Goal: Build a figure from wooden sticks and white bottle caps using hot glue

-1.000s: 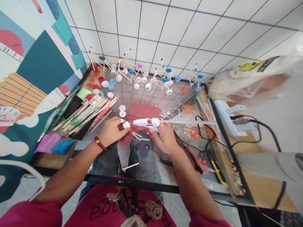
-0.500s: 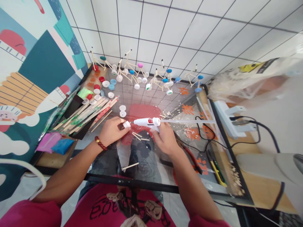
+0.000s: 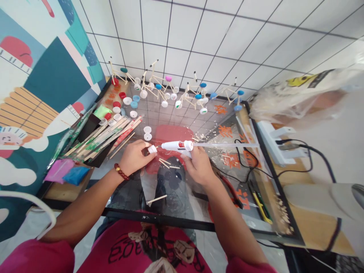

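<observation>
Far left there's 1 pink packet [image 3: 59, 170] and 1 blue packet [image 3: 75, 175], then a bundle of sticks [image 3: 105, 138], too overlapped to count. Left hand [image 3: 131, 159] has its grip pinching 1 white cap [image 3: 152, 149] above the worktop [image 3: 182, 199], 2 loose caps [image 3: 147, 132] just beyond. Right hand [image 3: 200, 165] has its grip wrapped round 1 white glue gun [image 3: 172, 146], nozzle just beside that white cap. Further right, orange characters [image 3: 225, 131] I can't read, plus 1 yellow cutter [image 3: 263, 208].
</observation>
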Tool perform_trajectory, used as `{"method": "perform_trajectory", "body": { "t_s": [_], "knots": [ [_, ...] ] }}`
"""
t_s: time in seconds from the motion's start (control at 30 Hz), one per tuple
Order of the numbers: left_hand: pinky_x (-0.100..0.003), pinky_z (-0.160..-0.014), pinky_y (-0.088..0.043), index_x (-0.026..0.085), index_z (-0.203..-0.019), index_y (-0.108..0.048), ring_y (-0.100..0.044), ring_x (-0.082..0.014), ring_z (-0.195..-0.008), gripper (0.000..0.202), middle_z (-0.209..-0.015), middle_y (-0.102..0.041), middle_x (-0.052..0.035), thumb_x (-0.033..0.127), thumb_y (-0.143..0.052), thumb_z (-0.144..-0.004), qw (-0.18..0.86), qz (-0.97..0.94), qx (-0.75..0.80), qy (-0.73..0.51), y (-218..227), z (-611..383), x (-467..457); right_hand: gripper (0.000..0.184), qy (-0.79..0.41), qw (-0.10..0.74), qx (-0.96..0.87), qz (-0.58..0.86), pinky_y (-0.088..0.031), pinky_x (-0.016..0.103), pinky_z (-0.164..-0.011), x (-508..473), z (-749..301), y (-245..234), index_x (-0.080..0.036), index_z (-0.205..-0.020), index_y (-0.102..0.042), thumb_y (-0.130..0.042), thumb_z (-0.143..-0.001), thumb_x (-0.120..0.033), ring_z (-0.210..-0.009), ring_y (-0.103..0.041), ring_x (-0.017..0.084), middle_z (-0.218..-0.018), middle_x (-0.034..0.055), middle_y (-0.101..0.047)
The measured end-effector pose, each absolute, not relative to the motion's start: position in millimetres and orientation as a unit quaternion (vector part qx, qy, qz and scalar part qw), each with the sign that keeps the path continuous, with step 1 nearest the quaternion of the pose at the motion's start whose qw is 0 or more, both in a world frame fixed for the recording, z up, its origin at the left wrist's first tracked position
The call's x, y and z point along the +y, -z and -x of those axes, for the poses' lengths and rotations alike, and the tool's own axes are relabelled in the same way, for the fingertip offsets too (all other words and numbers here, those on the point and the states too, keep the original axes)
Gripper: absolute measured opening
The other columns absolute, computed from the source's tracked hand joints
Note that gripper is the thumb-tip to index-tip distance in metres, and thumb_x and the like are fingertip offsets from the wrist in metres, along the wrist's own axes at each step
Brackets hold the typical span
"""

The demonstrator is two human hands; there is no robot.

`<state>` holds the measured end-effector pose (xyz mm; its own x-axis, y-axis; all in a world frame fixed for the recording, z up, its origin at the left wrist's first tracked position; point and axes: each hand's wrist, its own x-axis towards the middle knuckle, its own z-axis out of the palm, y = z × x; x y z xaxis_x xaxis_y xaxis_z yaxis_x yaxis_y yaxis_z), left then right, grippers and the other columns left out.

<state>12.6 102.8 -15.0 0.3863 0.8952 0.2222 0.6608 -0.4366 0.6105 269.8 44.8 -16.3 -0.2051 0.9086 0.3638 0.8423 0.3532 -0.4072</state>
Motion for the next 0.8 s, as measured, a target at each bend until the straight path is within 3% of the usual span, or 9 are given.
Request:
{"method": "perform_trajectory", "body": {
  "t_s": [0.8],
  "knots": [
    [-0.029,-0.066,-0.046,0.018,-0.093,-0.073,-0.062,-0.0163,-0.071,0.022,-0.085,-0.069,-0.0037,0.035,-0.075,-0.079,0.228,-0.794,0.487,-0.283,19.5,-10.7,103.5,0.023,-0.059,0.269,-0.761,0.587,-0.049,0.044,-0.079,45.5,-271.8,19.9,-0.018,-0.107,-0.057,-0.046,-0.095,-0.033,-0.084,-0.062,0.031,-0.089,0.0131,-0.07]
  ]
}}
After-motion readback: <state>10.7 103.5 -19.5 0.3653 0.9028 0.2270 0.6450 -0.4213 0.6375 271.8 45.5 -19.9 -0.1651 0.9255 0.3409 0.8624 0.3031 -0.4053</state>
